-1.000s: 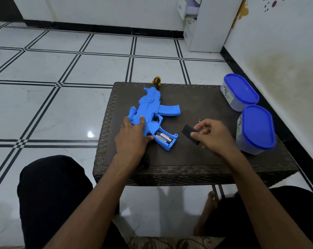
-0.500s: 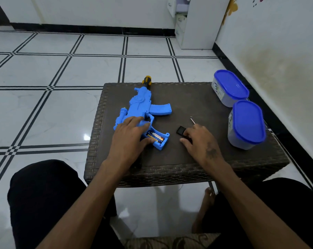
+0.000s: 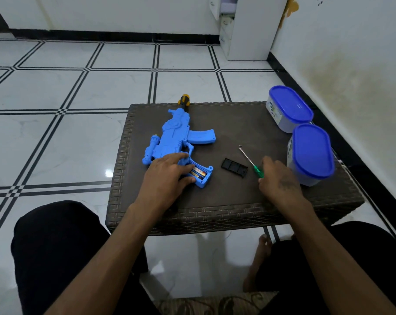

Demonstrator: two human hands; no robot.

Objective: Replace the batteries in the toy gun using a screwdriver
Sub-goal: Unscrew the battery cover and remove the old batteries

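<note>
Blue plastic toy gun (image 3: 172, 142) lies on its side at the left of the dark woven-wicker worktop (image 3: 233, 196), grip compartment open w/ gold-and-black batteries (image 3: 198, 172) seated inside. Black rectangular battery cover (image 3: 234, 167) lies off, just right of the grip. Thin screwdriver w/ green handle (image 3: 252, 163) lies beside it; a tiny pale speck past its tip may be the screw, too small to tell.

Left hand (image 3: 167, 176) rests flat on the gun, fingers spread, pinning not gripping. Right hand (image 3: 277, 180) is loosely curled, palm down, fingertips at the green handle; we can't tell if it holds the tool or just touches it.

Step in hand, as we judge it: get old cells out. We'd keep the left palm pressing the body, lift each cell at one end w/ a fingertip, note polarity. Keep cover & screw away from the edge.

Two frosted oval tubs w/ blue lids (image 3: 306, 142) stand at the right edge. Room: white floor tiles w/ black lines, white wall at right w/ a stain.
</note>
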